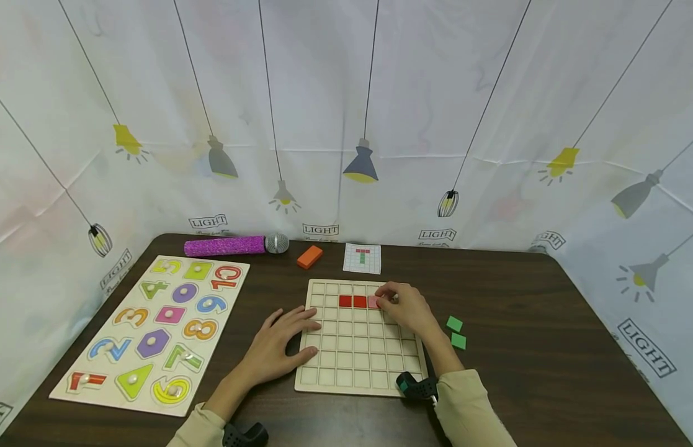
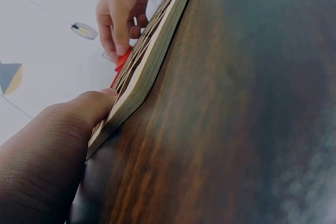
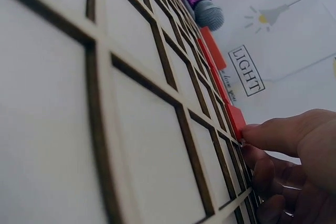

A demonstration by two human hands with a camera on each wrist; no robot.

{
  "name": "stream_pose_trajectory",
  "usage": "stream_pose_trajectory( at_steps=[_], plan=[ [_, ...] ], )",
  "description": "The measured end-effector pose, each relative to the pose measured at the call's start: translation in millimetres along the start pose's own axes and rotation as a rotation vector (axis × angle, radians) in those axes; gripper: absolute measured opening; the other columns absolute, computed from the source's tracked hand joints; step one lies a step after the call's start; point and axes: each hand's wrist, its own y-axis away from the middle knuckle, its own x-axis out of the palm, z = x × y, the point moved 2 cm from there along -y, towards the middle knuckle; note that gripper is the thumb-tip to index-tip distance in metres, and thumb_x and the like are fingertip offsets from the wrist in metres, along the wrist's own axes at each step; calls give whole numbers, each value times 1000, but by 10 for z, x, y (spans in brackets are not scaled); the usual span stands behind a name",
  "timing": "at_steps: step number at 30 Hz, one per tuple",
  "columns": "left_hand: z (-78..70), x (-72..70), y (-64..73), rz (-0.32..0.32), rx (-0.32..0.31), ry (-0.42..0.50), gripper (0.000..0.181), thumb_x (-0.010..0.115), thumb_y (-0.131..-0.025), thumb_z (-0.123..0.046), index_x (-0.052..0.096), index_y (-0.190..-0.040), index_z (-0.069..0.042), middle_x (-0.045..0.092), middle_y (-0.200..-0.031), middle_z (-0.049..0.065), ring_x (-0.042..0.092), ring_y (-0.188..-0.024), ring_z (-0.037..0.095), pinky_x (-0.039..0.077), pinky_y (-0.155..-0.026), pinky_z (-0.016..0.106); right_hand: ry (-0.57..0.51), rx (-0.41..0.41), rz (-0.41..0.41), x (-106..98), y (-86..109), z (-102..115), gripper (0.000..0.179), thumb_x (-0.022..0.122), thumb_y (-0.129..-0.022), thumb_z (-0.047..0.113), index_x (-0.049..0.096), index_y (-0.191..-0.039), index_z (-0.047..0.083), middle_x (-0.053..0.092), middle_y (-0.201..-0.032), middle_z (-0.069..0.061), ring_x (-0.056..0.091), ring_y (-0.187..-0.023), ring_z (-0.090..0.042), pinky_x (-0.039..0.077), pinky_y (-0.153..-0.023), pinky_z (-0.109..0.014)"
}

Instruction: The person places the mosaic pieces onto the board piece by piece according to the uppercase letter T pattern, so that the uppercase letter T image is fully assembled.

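The fingers of the right hand (image 1: 404, 305), nearly together, pinch the tile (image 1: 372, 302) at their tips; the left hand (image 1: 280, 343) lies spread on the board (image 1: 345, 360). The tile seems light, stiff, best held by its edges.

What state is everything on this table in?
Left grip: spread, touching grid board
Right grip: pinching third red tile
Third red tile: tilted
Other two red tiles: laid flat
Grid board: flat, partly filled
Two green tiles: loose
Number board: flat, filled
Microphone: lying down
Orange block: flat
Pattern card: face up
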Motion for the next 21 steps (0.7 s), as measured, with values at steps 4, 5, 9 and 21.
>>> stream_pose_trajectory(
  at_steps=[4, 5, 9, 21],
  plan=[
    [4, 1, -1, 2, -1, -8, 40, 59, -88, -50, 60, -123, -31, 47, -144, -6, 39, -138, 22, 23, -113, 58, 7, -12, 4, -1, 3, 9, 15, 65, -89, 20, 69, -102, 13, 65, -86, -1, 55, -79, -14, 42, -64, -28],
    [6, 2, -2, 2, -2, -9, 40, 59, -88, -50, 60, -123, -31, 47, -144, -6, 39, -138, 22, 22, -113, 58, 9, -8, 5, -2, 3, 13, 15, 65, -89, 20, 69, -102, 13, 65, -86, -1, 55, -78, -14, 42, -63, -27],
    [11, 6, -1, -1, -3, -7, 40, 60, -88, -50, 60, -123, -32, 47, -144, -6, 39, -138, 22, 22, -113, 58, 24, 11, 4, -3, 5, 34, 15, 65, -89, 19, 69, -102, 12, 64, -85, -1, 52, -74, -14, 40, -60, -26],
    [-13, -5, 4, -3, -6, 1, 41, 61, -87, -49, 60, -123, -30, 48, -144, -4, 39, -137, 23, 22, -112, 58, 10, 14, -1, -6, 33, 43, 13, 62, -90, 17, 68, -101, 12, 63, -83, -1, 48, -66, -14, 36, -55, -26]
  ],
)
